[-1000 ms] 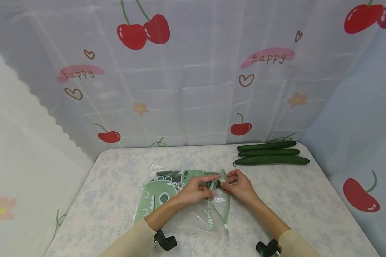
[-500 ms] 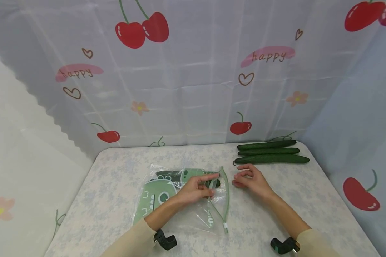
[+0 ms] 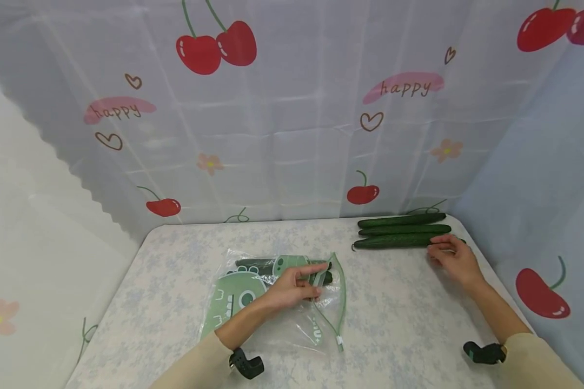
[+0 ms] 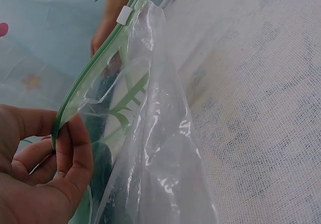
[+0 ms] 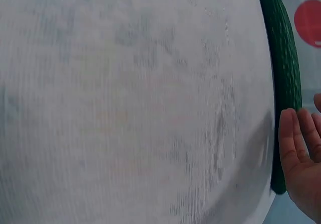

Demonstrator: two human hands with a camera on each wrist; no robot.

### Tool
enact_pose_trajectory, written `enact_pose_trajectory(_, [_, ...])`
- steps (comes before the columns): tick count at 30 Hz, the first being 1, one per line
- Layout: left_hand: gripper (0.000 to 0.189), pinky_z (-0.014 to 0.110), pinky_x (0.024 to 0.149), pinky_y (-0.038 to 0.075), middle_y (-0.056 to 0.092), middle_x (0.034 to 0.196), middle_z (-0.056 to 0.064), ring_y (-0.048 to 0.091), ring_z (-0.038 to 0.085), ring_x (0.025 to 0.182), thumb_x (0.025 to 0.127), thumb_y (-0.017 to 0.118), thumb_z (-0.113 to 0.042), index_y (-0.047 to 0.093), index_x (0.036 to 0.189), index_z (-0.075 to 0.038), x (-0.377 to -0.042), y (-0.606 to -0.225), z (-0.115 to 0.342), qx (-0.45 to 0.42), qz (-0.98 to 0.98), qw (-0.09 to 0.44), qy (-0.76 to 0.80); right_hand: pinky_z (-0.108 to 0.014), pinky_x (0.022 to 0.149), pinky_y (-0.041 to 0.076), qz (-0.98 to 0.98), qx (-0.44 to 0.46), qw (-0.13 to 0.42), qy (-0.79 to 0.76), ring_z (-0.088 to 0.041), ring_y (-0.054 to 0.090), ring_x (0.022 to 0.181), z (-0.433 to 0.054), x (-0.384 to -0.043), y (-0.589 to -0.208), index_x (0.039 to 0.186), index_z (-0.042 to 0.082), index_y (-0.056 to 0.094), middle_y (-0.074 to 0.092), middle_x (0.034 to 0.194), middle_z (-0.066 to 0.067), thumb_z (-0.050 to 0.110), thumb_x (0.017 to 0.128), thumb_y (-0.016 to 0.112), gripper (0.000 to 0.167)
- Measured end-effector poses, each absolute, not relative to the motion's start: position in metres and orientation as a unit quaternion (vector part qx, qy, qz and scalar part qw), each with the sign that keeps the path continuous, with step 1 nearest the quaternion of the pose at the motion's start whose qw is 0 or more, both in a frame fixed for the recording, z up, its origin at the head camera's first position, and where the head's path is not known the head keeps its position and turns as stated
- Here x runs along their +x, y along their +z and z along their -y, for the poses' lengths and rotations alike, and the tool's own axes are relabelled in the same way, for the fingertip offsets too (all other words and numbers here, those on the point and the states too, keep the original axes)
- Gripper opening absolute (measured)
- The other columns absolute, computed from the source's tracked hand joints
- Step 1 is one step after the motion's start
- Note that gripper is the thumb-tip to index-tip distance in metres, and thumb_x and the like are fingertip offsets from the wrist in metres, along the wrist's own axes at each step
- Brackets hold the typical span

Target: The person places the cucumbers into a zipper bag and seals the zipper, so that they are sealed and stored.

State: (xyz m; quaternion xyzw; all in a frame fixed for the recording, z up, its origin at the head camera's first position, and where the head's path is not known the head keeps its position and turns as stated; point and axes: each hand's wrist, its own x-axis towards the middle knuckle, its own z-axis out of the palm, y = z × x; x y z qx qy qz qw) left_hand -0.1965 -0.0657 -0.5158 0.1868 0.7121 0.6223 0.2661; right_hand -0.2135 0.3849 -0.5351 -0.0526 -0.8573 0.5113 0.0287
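Observation:
The clear slider bag (image 3: 292,329) with green dinosaur print lies on the table, its mouth with the green zip edge toward the right. My left hand (image 3: 294,289) pinches that edge between thumb and fingers; in the left wrist view the hand (image 4: 45,158) grips the green strip, with the white slider (image 4: 124,15) farther along. Inside the bag lies a cucumber (image 3: 255,265), its dark end near the mouth. At the back right, my right hand (image 3: 455,262) touches the nearest loose cucumber (image 3: 394,241). The right wrist view has its fairly straight fingers (image 5: 288,133) against the cucumber (image 5: 286,58).
Two more cucumbers lie parallel behind the touched one, a middle cucumber (image 3: 404,230) and a rear cucumber (image 3: 401,220). A patterned cloth covers the table (image 3: 379,324). Hanging sheets with cherry prints, such as the back sheet (image 3: 282,135), stand around its back and sides.
My right hand has left the bag's mouth and moved right and back to the nearest loose cucumber. The left hand still pinches the bag's edge in nearly the same spot.

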Motion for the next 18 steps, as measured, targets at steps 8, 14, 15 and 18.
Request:
enact_pose_trajectory(8, [0.063, 0.023, 0.084, 0.063, 0.072, 0.074, 0.001, 0.071, 0.007, 0.078, 0.100, 0.071, -0.002, 0.056, 0.158, -0.017, -0.199, -0.516, 0.071, 0.173, -0.709, 0.273, 0.627, -0.012, 0.067, 0.054, 0.865, -0.155, 0.073, 0.471, 0.016, 0.059, 0.073, -0.434, -0.214, -0.536, 0.142, -0.005, 0.052, 0.061, 0.116, 0.001, 0.033, 0.108, 0.062, 0.052])
enact_pose_trajectory(14, [0.062, 0.025, 0.085, 0.064, 0.077, 0.084, 0.016, 0.072, 0.009, 0.080, 0.099, 0.072, -0.002, 0.058, 0.157, -0.018, -0.198, -0.517, 0.073, 0.166, -0.710, 0.272, 0.628, -0.009, 0.066, 0.043, 0.897, -0.171, 0.022, 0.407, -0.007, 0.063, 0.094, -0.447, -0.219, -0.546, 0.161, -0.013, 0.035, 0.044, 0.152, -0.039, 0.035, 0.107, 0.058, 0.076])
enact_pose_trajectory(15, [0.062, 0.025, 0.085, 0.064, 0.077, 0.084, 0.017, 0.072, 0.009, 0.080, 0.099, 0.072, -0.002, 0.058, 0.157, -0.018, -0.198, -0.517, 0.073, 0.165, -0.711, 0.272, 0.627, -0.010, 0.067, 0.042, 0.899, -0.171, 0.018, 0.403, -0.017, 0.064, 0.103, -0.447, -0.221, -0.548, 0.161, -0.013, 0.034, 0.043, 0.153, -0.040, 0.035, 0.108, 0.057, 0.076])
enact_pose_trajectory(18, [0.062, 0.025, 0.085, 0.064, 0.076, 0.083, 0.021, 0.072, 0.011, 0.081, 0.099, 0.072, -0.002, 0.058, 0.157, -0.018, -0.198, -0.518, 0.074, 0.167, -0.710, 0.271, 0.628, -0.012, 0.070, 0.040, 0.897, -0.183, 0.026, 0.401, -0.046, 0.055, 0.124, -0.445, -0.223, -0.551, 0.162, -0.010, 0.036, 0.045, 0.153, -0.038, 0.035, 0.108, 0.056, 0.072])
